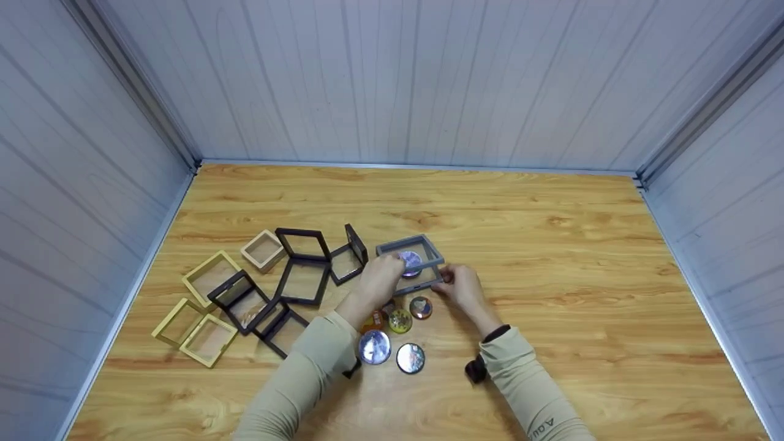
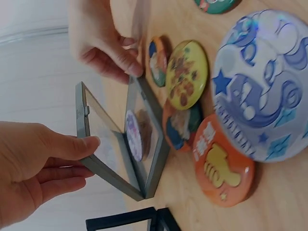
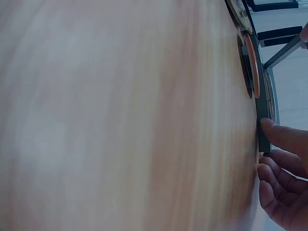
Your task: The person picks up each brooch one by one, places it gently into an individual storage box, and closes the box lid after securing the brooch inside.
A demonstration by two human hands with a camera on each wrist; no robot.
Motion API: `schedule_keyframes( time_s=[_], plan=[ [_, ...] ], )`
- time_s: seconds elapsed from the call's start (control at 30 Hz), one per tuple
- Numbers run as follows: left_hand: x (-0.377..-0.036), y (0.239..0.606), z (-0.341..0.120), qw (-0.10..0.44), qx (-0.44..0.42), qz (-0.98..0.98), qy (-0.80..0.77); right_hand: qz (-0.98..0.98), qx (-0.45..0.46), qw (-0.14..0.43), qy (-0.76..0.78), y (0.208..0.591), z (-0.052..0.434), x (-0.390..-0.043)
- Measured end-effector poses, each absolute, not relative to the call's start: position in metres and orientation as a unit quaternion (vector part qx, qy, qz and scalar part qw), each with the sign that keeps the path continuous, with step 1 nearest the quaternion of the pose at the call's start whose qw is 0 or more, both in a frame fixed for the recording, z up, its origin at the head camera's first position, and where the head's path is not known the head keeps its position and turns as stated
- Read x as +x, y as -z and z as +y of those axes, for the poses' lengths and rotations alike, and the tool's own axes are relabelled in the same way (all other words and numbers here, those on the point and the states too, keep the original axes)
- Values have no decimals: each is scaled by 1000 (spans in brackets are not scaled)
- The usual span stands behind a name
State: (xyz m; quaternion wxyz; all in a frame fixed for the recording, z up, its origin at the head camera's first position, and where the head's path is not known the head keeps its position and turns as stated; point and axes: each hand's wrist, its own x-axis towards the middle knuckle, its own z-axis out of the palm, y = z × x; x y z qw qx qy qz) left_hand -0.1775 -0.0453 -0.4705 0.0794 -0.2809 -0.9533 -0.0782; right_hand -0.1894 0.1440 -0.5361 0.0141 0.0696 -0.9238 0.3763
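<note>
A grey hinged frame (image 2: 118,180) with clear panes is held ajar on the counter (image 1: 582,257), its lid pinched by the left hand (image 1: 380,278), its base corner by the right hand (image 1: 463,289); a purple badge (image 2: 134,135) is seen inside; an orange badge (image 2: 224,163) printed with a yellow hand is shown clearly only by the left wrist view

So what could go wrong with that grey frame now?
The left hand might let the raised lid slip, nipping the right hand, which holds a corner of the grey frame. Or a bump could make the purple badge lying inside slide out of place.
</note>
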Motion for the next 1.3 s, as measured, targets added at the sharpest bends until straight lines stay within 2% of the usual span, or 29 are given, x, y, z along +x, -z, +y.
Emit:
schedule_keyframes(
  time_s=[0.4, 0.6, 0.9, 1.3],
  plan=[
    [-173, 490, -40, 54, -288, -955, 54, -928, 93, 31, -358, 536, 145, -189],
    [-172, 498, -38, 42, -294, -954, 47, -923, 87, 20, -373, 536, 145, -190],
    [-170, 509, -36, 89, -303, -948, 21, -919, 81, 17, -385, 538, 144, -190],
    [-165, 514, -35, 103, -301, -948, 6, -915, 81, 6, -394, 537, 145, -189]
  ],
)
